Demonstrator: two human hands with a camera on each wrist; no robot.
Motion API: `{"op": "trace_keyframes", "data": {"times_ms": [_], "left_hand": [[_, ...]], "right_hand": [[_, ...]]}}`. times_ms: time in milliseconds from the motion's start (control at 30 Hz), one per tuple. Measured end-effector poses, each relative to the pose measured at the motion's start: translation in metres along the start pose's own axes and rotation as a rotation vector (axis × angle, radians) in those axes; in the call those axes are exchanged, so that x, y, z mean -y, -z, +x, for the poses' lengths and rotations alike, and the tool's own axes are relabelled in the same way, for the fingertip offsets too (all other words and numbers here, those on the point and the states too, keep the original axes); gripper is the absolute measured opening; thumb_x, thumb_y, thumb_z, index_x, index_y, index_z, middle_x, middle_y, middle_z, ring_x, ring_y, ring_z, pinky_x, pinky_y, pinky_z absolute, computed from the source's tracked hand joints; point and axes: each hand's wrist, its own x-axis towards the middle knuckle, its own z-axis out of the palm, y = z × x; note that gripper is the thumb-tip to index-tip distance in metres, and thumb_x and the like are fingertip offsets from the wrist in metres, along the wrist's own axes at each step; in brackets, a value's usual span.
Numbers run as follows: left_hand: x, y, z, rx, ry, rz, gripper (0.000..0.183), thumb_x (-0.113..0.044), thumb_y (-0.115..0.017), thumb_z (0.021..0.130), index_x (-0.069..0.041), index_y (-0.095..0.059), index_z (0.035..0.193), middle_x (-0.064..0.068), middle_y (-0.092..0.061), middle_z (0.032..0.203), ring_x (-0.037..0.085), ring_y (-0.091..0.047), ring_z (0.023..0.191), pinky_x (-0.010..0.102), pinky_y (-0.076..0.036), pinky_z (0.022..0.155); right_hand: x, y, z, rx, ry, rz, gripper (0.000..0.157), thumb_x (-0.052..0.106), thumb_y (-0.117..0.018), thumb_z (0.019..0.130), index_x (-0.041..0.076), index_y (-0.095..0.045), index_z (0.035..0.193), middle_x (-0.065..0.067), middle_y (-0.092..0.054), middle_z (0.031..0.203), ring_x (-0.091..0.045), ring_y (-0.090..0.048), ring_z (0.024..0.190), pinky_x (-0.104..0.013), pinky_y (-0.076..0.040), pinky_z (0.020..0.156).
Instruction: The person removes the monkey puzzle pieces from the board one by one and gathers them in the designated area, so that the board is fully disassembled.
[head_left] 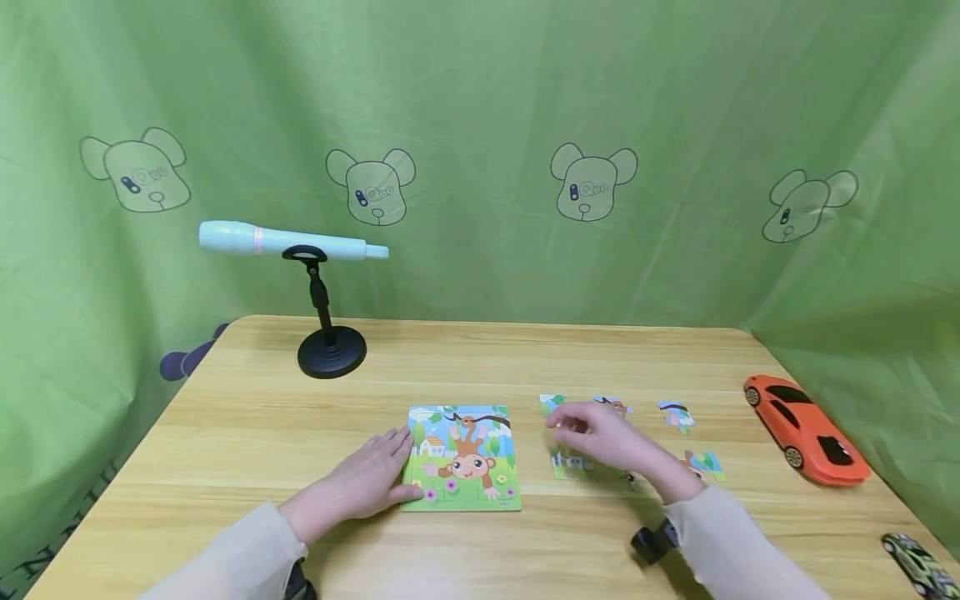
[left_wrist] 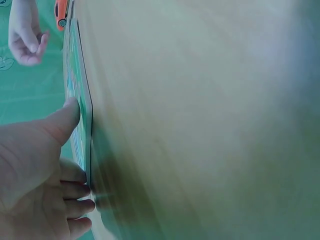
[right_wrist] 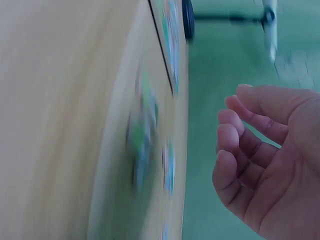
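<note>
A square puzzle board (head_left: pixel 467 467) with a picture of an upside-down monkey lies flat on the table. My left hand (head_left: pixel 371 477) rests at its left side, thumb (left_wrist: pixel 70 112) over the board and straight fingers along the edge. Right of the board lie several loose jigsaw pieces (head_left: pixel 677 416), blurred in the right wrist view. Above them hovers my right hand (head_left: pixel 606 439), its fingers loosely bent and holding nothing. That hand and forearm partly cover some pieces, including one with a white fence (head_left: pixel 570 463).
A light blue toy microphone (head_left: pixel 330 247) sits on a black stand (head_left: pixel 332 352) at the back left. On the right lie an orange toy car (head_left: pixel 806 429) and a small camouflage car (head_left: pixel 921 565). Green curtain (head_left: pixel 480 108) hangs behind the wooden table (head_left: pixel 465 358).
</note>
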Motion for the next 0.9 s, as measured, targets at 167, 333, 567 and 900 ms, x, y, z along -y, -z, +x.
{"op": "trace_keyframes", "data": {"times_ms": [167, 333, 567, 900], "left_hand": [[0.002, 0.0, 0.0, 0.003, -0.008, 0.006, 0.082, -0.049, -0.058, 0.085, 0.014, -0.036, 0.133, 0.028, -0.029, 0.141, 0.041, -0.029, 0.129, 0.048, -0.024, 0.105], [0.003, 0.0, 0.0, 0.013, -0.01, -0.002, 0.089, -0.054, -0.059, 0.082, 0.013, -0.033, 0.135, 0.027, -0.027, 0.142, 0.041, -0.027, 0.129, 0.048, -0.023, 0.106], [0.005, 0.0, 0.0, 0.025, -0.021, 0.002, 0.096, -0.058, -0.061, 0.078, 0.012, -0.031, 0.136, 0.027, -0.026, 0.143, 0.041, -0.027, 0.129, 0.047, -0.023, 0.106], [0.006, -0.002, -0.001, 0.016, -0.049, 0.054, 0.099, -0.061, -0.061, 0.076, 0.013, -0.032, 0.136, 0.028, -0.028, 0.142, 0.04, -0.029, 0.129, 0.047, -0.025, 0.105]], "right_hand": [[0.024, -0.03, 0.023, 0.069, 0.05, 0.027, 0.013, 0.009, -0.059, 0.088, 0.004, -0.064, 0.099, 0.007, -0.055, 0.077, -0.01, -0.049, 0.068, -0.024, -0.047, 0.059], [0.045, -0.057, 0.039, 0.14, 0.089, 0.025, 0.012, 0.012, -0.062, 0.088, 0.009, -0.065, 0.099, 0.008, -0.052, 0.071, -0.006, -0.045, 0.058, -0.022, -0.042, 0.052], [0.067, -0.083, 0.056, 0.244, 0.151, 0.014, 0.018, 0.01, -0.064, 0.087, 0.007, -0.062, 0.105, 0.009, -0.051, 0.069, -0.001, -0.045, 0.053, -0.018, -0.043, 0.053], [0.082, -0.099, 0.066, 0.288, 0.126, -0.078, 0.039, 0.013, -0.068, 0.084, 0.001, -0.057, 0.12, 0.012, -0.05, 0.069, 0.0, -0.043, 0.059, -0.015, -0.042, 0.058]]}}
